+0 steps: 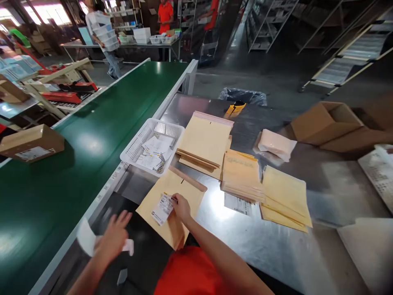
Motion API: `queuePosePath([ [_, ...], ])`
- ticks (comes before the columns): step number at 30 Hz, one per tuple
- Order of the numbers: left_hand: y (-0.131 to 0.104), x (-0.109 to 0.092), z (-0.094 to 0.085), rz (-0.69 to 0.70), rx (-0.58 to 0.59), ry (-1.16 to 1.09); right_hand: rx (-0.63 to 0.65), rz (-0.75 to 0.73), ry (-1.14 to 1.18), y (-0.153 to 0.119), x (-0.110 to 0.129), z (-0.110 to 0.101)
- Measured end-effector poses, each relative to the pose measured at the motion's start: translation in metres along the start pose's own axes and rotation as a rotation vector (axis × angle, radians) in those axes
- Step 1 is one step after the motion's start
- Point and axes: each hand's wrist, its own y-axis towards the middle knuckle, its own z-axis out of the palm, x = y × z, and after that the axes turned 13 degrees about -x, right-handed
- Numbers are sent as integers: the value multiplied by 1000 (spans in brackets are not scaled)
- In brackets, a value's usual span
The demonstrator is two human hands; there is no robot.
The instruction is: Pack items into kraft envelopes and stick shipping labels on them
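A yellow padded envelope [190, 189] lies on the metal table in front of me, turned at an angle. On it is a white printed shipping label [162, 209]. My right hand [181, 206] has its thumb and fingers together at the label's upper right corner. Left of the envelope, my left hand [114, 235] is blurred, with its fingers stretched apart. A curled white paper strip [86, 237] is beside and beneath that hand; I cannot tell whether they touch. Just beyond the envelope stands a white perforated basket [131, 152] with several printed labels [156, 149] inside.
Stacks of padded envelopes [208, 133] spread to the right, near a pink wrapped packet [274, 144] and an open cardboard box [322, 123]. A green conveyor belt [101, 119] runs along the left, carrying a taped carton [32, 143]. Other people [166, 18] are in the background.
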Motion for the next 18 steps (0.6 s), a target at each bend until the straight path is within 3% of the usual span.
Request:
queuePosePath([
  [2, 21, -31, 19, 177, 49, -46, 10, -1, -127, 1, -6, 5],
  [4, 35, -47, 31, 230, 63, -85, 33, -14, -230, 1, -9, 4],
  [8, 49, -51, 40, 212, 49, -135, -10, -47, -385, -9, -4, 9],
  [11, 52, -49, 46, 228, 56, -139, -60, -314, -504, -25, -8, 30],
  [14, 56, -48, 56, 210, 109, -162, 100, -746, -479, -29, -33, 53],
  [15, 60, -47, 60, 199, 144, -180, 131, -826, -465, -22, -43, 57],
  [16, 63, -46, 64, 175, 186, -201, 144, -873, -464, -12, -54, 58],
  [18, 71, -45, 68, 107, 246, -247, 16, -772, -513, 14, -70, 52],
])
